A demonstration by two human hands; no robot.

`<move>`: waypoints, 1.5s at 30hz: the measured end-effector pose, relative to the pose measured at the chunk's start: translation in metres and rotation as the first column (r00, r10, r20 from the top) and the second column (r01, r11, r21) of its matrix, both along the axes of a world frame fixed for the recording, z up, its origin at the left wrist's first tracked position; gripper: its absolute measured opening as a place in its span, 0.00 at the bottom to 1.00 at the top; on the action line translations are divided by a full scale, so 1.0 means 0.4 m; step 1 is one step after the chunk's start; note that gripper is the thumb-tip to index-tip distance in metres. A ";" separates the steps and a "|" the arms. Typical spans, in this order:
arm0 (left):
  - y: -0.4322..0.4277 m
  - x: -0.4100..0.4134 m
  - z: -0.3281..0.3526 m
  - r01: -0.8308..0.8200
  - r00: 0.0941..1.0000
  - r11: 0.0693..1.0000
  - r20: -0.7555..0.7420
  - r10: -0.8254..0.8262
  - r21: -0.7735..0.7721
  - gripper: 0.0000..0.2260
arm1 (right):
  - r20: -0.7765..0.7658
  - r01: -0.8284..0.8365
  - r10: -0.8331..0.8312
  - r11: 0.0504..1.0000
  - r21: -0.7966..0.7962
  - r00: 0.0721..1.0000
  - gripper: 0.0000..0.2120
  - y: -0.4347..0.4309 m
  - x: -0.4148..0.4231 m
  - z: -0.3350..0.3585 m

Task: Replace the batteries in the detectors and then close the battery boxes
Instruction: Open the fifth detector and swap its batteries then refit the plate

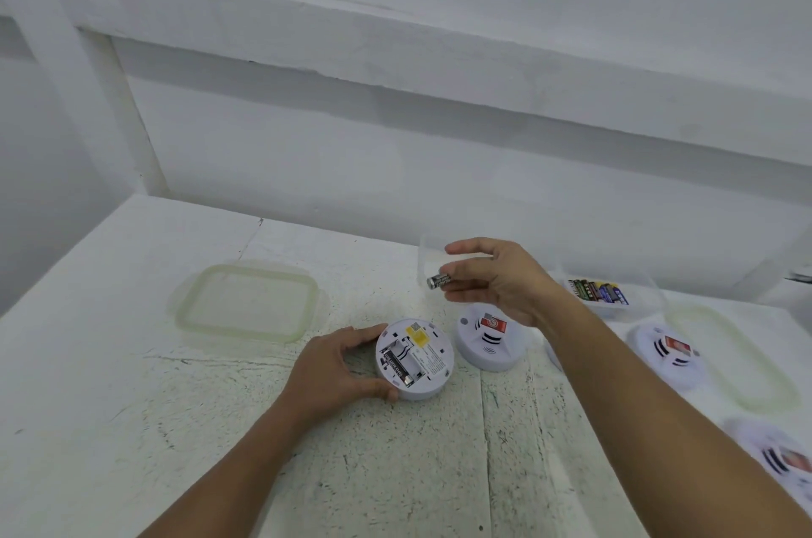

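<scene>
A round white detector (424,350) lies back-up on the white table, its battery bay uncovered with one battery in it. My left hand (334,366) grips its left edge. My right hand (496,278) hovers above and behind it, pinching a grey battery (438,281) over a clear empty box (428,249). A second detector (487,337) sits face-up just to the right. Another face-up detector (668,355) lies farther right. A clear box of fresh batteries (599,291) stands behind my right forearm.
A clear lid (248,302) with a green seal lies at the left of the table (132,405). A second lid (734,357) lies at the right. Another detector (786,458) sits at the right edge. A white wall rises behind.
</scene>
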State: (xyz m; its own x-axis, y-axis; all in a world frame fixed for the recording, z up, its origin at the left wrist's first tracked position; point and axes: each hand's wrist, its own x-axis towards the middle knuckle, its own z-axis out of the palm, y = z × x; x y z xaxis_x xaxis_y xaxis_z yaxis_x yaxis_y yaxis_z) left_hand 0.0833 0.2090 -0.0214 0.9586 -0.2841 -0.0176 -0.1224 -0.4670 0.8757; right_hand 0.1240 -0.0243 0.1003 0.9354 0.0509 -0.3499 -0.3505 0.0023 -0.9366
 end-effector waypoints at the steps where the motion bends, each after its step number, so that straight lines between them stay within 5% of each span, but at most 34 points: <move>1: 0.000 -0.001 0.002 -0.003 1.000 1.000 0.000 0.003 0.000 0.37 | -0.009 -0.003 0.003 1.000 -0.003 1.000 0.16 0.010 -0.011 -0.011; 6: -0.003 -0.004 0.009 -0.012 1.000 1.000 -0.005 0.012 0.001 0.37 | 0.000 0.053 -0.053 0.998 -0.042 0.999 0.07 0.058 -0.052 -0.081; 19: -0.002 -0.005 0.009 0.005 1.000 1.000 0.009 -0.005 -0.004 0.34 | 0.079 -0.018 0.030 0.988 -0.151 0.996 0.07 0.100 -0.095 -0.114; 25: -0.004 -0.006 0.012 0.003 1.000 1.000 0.020 -0.002 -0.011 0.33 | 0.259 -0.062 0.265 0.800 -0.597 0.929 0.05 0.106 -0.101 -0.127; 45: -0.003 0.001 -0.007 -0.004 1.000 1.000 0.010 0.004 0.000 0.38 | 0.282 -0.129 0.368 0.781 -0.611 0.886 0.10 0.108 -0.129 -0.181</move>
State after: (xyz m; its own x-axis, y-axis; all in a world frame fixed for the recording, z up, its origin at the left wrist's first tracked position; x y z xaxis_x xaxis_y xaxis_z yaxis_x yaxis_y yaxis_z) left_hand 0.0836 0.2078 -0.0241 0.9598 -0.2807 -0.0074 -0.1299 -0.4672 0.8746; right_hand 0.0724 0.0189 0.0278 0.9780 0.2071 -0.0256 0.1063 -0.6002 -0.7927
